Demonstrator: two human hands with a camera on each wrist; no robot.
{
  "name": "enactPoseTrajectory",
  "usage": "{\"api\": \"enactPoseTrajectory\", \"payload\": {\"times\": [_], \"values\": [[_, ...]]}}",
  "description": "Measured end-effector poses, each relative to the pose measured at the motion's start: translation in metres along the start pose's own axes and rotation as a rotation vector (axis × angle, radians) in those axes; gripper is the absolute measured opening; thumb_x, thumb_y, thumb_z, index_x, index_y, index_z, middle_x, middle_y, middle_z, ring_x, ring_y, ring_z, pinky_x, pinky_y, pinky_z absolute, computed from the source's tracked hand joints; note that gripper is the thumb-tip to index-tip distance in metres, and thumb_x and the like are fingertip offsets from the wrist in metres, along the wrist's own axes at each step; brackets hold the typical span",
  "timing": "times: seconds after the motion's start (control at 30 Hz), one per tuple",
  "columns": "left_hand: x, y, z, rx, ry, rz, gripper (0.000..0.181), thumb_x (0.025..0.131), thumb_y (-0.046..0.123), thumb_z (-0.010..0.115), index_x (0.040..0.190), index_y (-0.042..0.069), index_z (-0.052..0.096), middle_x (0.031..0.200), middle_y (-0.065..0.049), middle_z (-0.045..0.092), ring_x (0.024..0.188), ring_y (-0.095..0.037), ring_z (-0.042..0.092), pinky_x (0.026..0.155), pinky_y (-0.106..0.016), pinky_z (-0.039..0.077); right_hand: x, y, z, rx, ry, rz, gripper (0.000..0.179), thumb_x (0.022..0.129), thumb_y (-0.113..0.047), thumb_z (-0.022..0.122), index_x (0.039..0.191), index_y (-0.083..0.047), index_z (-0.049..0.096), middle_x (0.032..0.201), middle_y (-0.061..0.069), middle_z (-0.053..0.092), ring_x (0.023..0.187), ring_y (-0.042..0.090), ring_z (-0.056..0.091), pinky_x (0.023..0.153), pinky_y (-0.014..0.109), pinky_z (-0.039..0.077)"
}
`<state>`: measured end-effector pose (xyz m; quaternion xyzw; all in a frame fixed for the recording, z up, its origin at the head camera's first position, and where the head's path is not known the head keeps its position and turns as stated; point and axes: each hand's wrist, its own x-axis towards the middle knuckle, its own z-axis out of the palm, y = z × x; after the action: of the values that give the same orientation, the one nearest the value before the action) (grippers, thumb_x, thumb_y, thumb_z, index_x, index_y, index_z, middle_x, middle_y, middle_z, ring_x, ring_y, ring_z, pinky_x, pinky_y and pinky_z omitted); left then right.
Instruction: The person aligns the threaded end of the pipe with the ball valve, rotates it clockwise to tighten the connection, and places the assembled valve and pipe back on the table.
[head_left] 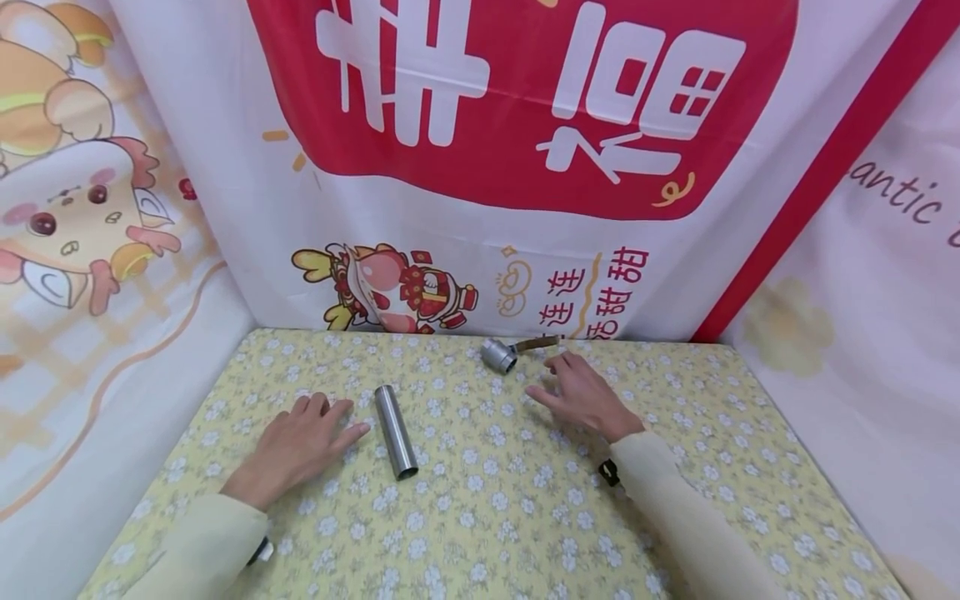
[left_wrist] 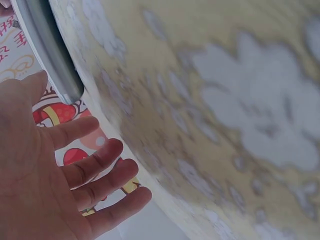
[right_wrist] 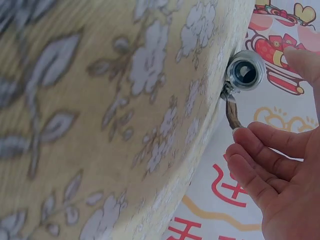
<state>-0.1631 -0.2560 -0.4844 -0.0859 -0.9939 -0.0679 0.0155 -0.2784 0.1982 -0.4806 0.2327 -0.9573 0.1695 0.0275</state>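
A plain silver metal tube lies on the patterned tabletop, an open end toward the person. Just left of it is the left hand, palm down, fingers loosely bent and thumb pointing at the tube. In the left wrist view the tube passes beyond the thumb, and the palm holds nothing. Farther back lies a short, hollow silver metal cylinder with a thin brown handle. The right hand is beside that handle, fingers relaxed. In the right wrist view its fingertips overlap the handle's end.
A yellow tablecloth with white flowers covers the table. Behind it hangs a white curtain with a red printed panel. Printed cloths also hang at the left and right sides. A dark band shows under each sleeve.
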Motion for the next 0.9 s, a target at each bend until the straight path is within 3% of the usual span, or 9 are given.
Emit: {"api": "enactPoseTrajectory", "payload": {"times": [0.23, 0.33, 0.47, 0.67, 0.9], "values": [[0.005, 0.010, -0.001, 0.020, 0.002, 0.005, 0.063, 0.109, 0.064, 0.053, 0.119, 0.002, 0.065, 0.118, -0.020, 0.063, 0.101, -0.034, 0.059, 0.077, -0.054, 0.053, 0.004, -0.006, 0.002, 0.001, 0.002, -0.003, 0.074, 0.105, -0.063, 0.063, 0.142, 0.002, 0.062, 0.129, 0.016, 0.064, 0.116, 0.031, 0.063, 0.100, 0.052, 0.057], [0.006, 0.016, -0.003, 0.033, 0.006, -0.006, 0.062, 0.109, 0.062, 0.056, 0.114, 0.001, 0.063, 0.113, -0.018, 0.062, 0.096, -0.033, 0.059, 0.074, -0.052, 0.052, 0.007, -0.010, 0.001, 0.007, 0.005, -0.008, 0.071, 0.106, -0.060, 0.065, 0.141, 0.002, 0.063, 0.129, 0.016, 0.065, 0.116, 0.031, 0.063, 0.100, 0.051, 0.058], [0.008, 0.023, -0.005, 0.031, 0.006, -0.028, 0.067, 0.108, 0.062, 0.057, 0.119, -0.004, 0.064, 0.114, -0.022, 0.064, 0.099, -0.037, 0.062, 0.077, -0.056, 0.056, 0.011, -0.015, 0.001, 0.022, 0.016, -0.014, 0.068, 0.106, -0.057, 0.066, 0.139, 0.003, 0.064, 0.128, 0.018, 0.067, 0.114, 0.030, 0.064, 0.100, 0.049, 0.058], [0.011, 0.031, -0.002, 0.006, -0.044, -0.057, 0.080, 0.109, 0.065, 0.052, 0.131, -0.011, 0.061, 0.125, -0.030, 0.064, 0.110, -0.045, 0.064, 0.090, -0.064, 0.057, 0.013, -0.019, 0.002, 0.025, 0.023, 0.004, 0.066, 0.106, -0.054, 0.067, 0.140, 0.002, 0.063, 0.129, 0.018, 0.066, 0.114, 0.030, 0.064, 0.100, 0.049, 0.058], [0.012, 0.041, -0.002, 0.019, -0.047, -0.083, 0.082, 0.109, 0.066, 0.051, 0.129, -0.013, 0.062, 0.124, -0.032, 0.064, 0.106, -0.045, 0.065, 0.088, -0.063, 0.058, 0.018, -0.020, 0.006, 0.018, 0.043, 0.007, 0.064, 0.105, -0.051, 0.071, 0.139, 0.004, 0.064, 0.127, 0.017, 0.067, 0.112, 0.030, 0.066, 0.099, 0.048, 0.059]]}}
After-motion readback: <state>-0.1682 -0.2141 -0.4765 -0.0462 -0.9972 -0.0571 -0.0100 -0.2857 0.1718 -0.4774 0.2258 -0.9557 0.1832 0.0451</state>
